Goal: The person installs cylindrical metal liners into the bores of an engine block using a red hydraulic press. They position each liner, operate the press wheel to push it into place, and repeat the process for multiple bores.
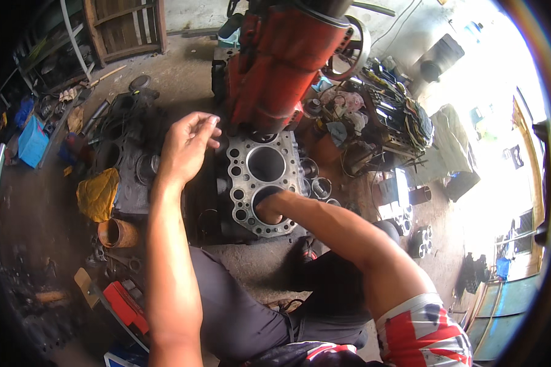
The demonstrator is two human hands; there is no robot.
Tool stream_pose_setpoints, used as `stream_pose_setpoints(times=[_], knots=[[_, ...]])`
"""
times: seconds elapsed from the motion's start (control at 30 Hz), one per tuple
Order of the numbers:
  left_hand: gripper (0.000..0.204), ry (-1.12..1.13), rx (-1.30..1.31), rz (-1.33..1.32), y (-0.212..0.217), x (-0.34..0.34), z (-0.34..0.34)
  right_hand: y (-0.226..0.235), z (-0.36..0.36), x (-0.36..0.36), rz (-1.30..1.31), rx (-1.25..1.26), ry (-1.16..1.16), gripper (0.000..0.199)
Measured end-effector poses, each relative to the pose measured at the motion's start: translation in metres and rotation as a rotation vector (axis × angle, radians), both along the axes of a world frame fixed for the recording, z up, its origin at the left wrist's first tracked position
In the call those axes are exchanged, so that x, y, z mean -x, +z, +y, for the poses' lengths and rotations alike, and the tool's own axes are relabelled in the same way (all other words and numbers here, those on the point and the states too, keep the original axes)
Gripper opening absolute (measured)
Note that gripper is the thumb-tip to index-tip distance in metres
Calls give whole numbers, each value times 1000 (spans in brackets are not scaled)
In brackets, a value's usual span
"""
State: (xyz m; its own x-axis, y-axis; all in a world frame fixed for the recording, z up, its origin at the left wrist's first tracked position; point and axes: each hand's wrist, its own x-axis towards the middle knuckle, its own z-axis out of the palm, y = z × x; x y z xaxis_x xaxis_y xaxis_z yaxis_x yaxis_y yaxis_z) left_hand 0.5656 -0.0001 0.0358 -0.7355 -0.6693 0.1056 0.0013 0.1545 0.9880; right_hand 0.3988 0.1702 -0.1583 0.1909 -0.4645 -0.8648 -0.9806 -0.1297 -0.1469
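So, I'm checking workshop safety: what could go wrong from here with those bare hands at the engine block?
The bare right hand is inside a cylinder bore of the engine block, with its fingers largely hidden, so any sharp edge in there might scrape them unseen. The bare left hand is raised beside the red machine over the block; if that machine shifted, it could knock or pinch the hand.
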Motion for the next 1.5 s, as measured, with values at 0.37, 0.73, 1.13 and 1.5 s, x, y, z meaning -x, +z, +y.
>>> stream_pose_setpoints(times=[0.37, 0.73, 1.13, 1.5], knots=[[33, -229, 237, -377, -19, -12, 39, 247, 77, 72, -506, 228, -803, 30], [85, -700, 821, -1136, -35, 37, 164, 146, 228, 162, -819, 611, -1623, 31], [86, -548, 229, -1045, -43, 72, 188, 72, 183, 241, -1284, 1173, -2130, 37], [9, -248, -47, -266, -23, 47, 141, -7, 206, 165, -106, 994, -1502, 37]])
